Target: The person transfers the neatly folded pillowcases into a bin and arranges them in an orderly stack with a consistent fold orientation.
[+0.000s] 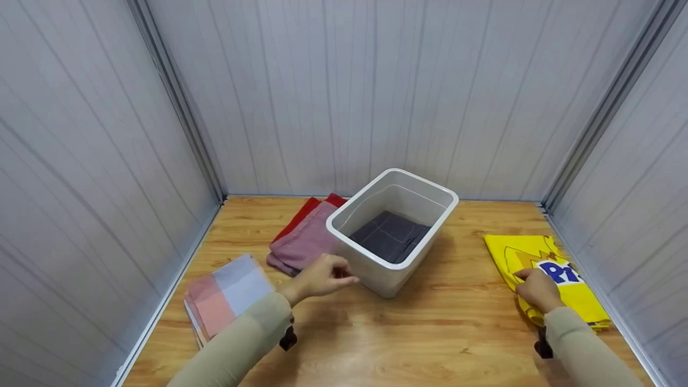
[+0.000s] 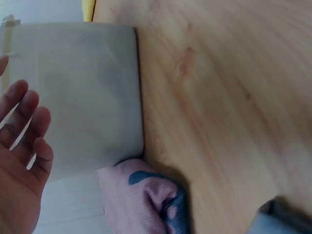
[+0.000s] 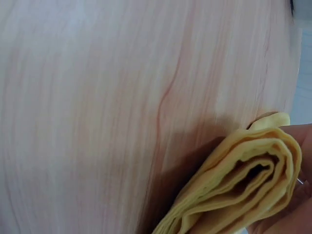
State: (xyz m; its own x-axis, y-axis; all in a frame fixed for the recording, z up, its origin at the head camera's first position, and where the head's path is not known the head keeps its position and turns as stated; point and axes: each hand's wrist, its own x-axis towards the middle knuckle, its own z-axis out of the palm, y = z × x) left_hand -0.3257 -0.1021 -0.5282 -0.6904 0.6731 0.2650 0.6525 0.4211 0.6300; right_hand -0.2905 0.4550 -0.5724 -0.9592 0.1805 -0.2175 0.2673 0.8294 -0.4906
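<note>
My right hand (image 1: 539, 290) grips the left edge of a folded yellow cloth (image 1: 583, 303) with blue-and-white lettering. In the right wrist view the cloth's rolled layers (image 3: 234, 187) bulge up against the hand, with a shadow beneath. My left hand (image 1: 324, 276) is held, fingers loosely bent and holding nothing, at the near left side of a white plastic bin (image 1: 371, 275). A folded dark grey cloth (image 1: 388, 234) with thin light lines lies on the bin's floor. In the left wrist view the bin's wall (image 2: 92, 92) stands behind the fingers.
Left of the bin lie a folded pink cloth (image 1: 303, 239) and a red cloth (image 1: 295, 219), partly hidden. A pink-and-pale-blue folded cloth (image 1: 231, 293) lies at the left, beside my left forearm. Pale panel walls (image 1: 344, 97) enclose the wooden table (image 1: 408, 344) on three sides.
</note>
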